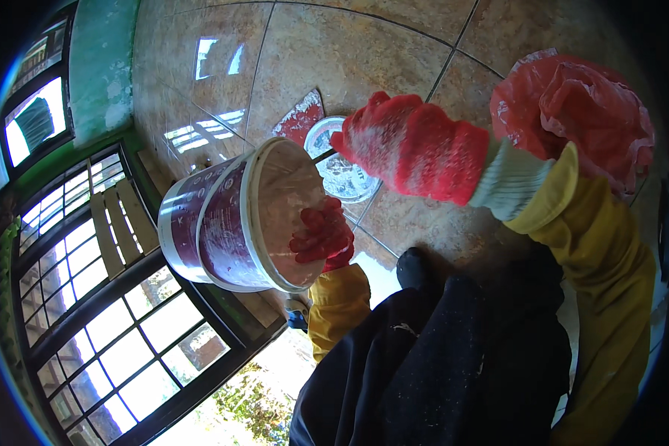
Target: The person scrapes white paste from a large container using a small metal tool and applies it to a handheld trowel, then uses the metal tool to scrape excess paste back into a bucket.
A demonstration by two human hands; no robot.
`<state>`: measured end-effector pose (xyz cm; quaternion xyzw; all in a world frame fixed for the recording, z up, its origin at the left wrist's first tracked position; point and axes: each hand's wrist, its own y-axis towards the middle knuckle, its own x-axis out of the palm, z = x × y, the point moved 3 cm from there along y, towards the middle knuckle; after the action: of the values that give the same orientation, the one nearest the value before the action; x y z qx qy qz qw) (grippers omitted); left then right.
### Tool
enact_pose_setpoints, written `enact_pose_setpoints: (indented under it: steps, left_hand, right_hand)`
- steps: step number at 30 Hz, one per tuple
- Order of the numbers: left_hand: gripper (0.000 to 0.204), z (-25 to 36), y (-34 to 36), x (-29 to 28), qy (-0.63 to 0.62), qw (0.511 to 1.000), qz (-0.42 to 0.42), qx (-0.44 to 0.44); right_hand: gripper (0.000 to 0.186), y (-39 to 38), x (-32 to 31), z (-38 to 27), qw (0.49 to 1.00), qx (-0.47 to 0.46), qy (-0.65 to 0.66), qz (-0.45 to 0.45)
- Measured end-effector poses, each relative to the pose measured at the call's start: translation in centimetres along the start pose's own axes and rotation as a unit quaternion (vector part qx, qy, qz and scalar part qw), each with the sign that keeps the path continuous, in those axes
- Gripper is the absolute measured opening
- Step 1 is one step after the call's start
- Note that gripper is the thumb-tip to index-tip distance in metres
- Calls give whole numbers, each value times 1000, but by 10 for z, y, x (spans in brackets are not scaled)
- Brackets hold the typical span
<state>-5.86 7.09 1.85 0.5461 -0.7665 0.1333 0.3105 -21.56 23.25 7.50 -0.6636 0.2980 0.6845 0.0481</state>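
Red gloves (416, 149) (right one dusted white), pale ribbed cuff (509, 178), mustard sleeves (598, 245), dark speckled trousers (446, 364).

The head camera, a wide fisheye, looks steeply down from head height onto the tiled floor (364, 59). The right hand (416, 149) is near the lens; the floor's left edge, along the green wall (104, 78), is farther.

The right forearm (609, 297) comes from four o'clock; the right hand (412, 149) is closed, knuckles toward ten. The left hand (323, 234), near centre, has bent fingers pointing toward nine o'clock.
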Motion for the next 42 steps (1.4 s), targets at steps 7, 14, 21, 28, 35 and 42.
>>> enact_pose_setpoints:
  steps: [7, 14, 21, 28, 35, 42]
  left_hand:
    - [63, 3, 1, -2, 33, 999, 24, -4]
    - [64, 3, -3, 2, 33, 999, 22, 18]
    - [65, -3, 4, 3, -26, 999, 25, 23]
    - [61, 9, -5, 8, 16, 999, 29, 27]
    - [60, 0, 9, 11, 81, 995, 62, 8]
    - [58, 5, -3, 10, 108, 994, 15, 15]
  right_hand:
    - [22, 18, -1, -12, 994, 18, -45, 98]
    - [20, -13, -29, 24, 999, -28, -20, -1]
    - [16, 0, -20, 6, 933, 55, -328, 141]
    - [19, -11, -40, 33, 996, 11, 49, 77]
    - [16, 0, -33, 29, 996, 39, 75, -18]
    - [16, 19, -36, -10, 999, 38, 7, 11]
